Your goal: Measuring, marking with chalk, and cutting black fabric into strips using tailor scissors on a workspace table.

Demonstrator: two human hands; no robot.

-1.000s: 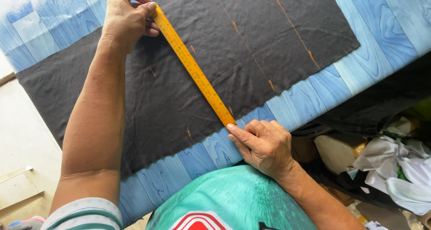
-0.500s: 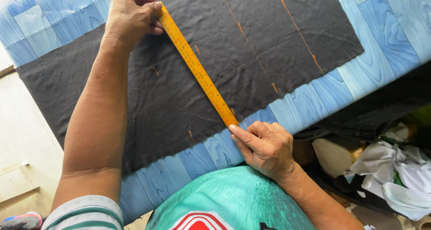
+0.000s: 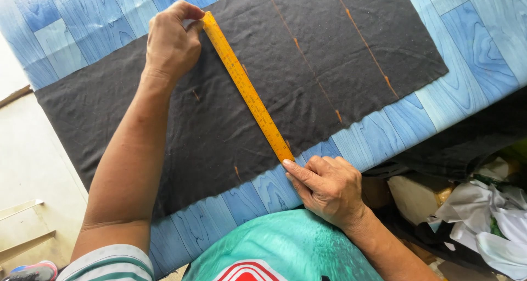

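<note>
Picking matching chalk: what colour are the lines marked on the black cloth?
Orange lines on the black cloth, clearest in the head view.

Ruler on cloth on desk, a hand at each end.
Cloth (image 3: 329, 67) spreads across desk (image 3: 483, 34), upper frame. Ruler (image 3: 247, 89) lies diagonally on it, upper centre to lower centre; left hand (image 3: 171, 42) at top end, right hand (image 3: 329, 187) at bottom end. Fabric heap (image 3: 483, 215) lower right, beside desk.

No signs or screens show. At the lower right, below the tabletop's edge, a pale cream package (image 3: 420, 196) with a yellowish corner lies among white crumpled plastic bags (image 3: 488, 220). Whether it bears any label cannot be told.
</note>
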